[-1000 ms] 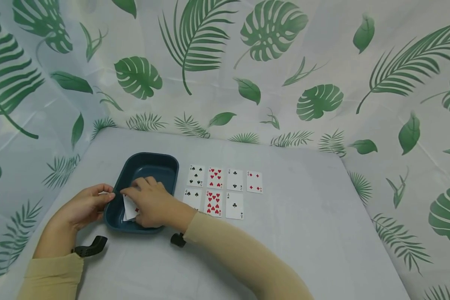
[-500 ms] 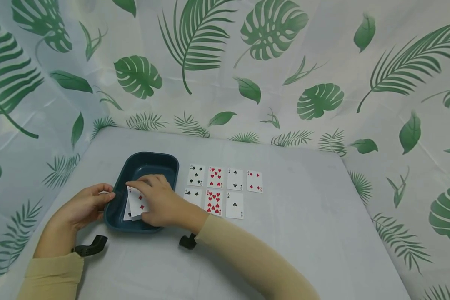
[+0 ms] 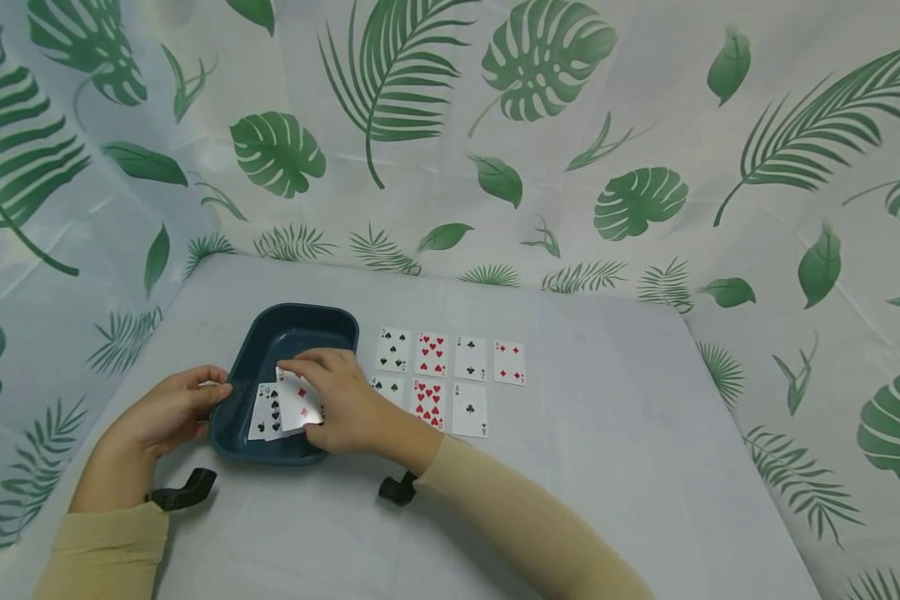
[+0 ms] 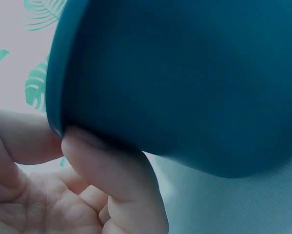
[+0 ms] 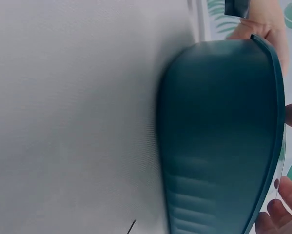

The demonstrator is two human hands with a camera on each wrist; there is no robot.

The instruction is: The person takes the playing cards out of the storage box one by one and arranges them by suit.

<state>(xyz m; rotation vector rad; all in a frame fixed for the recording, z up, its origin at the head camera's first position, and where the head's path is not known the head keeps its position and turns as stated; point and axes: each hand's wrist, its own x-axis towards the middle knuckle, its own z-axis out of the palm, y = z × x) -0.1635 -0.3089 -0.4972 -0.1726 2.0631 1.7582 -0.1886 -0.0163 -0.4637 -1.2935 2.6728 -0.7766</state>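
Note:
A dark blue tray (image 3: 292, 340) sits on the table's left part. My left hand (image 3: 172, 410) pinches its left rim between thumb and fingers; the left wrist view shows the thumb (image 4: 107, 165) against the tray wall (image 4: 175, 87). Above the tray, my right hand (image 3: 356, 412) pinches a diamond playing card (image 3: 297, 402) by its edges. Beneath and left of that card, black-suit playing cards (image 3: 263, 414) lie overlapping in the tray. The right wrist view has the tray's outer wall (image 5: 219, 122), with right fingertips (image 5: 277, 209) just beyond the rim.
Right of the tray, face-up cards stand in two rows. The back row runs from the five of spades (image 3: 393, 350) to the four of diamonds (image 3: 509, 363); the front row ends at the ace of clubs (image 3: 469, 410). A leaf-print curtain (image 3: 435, 167) encloses the white table.
My right hand has drawn the diamond card up and rightward from the cards in the tray, uncovering more of the black-suit cards. My left hand keeps its place on the rim.

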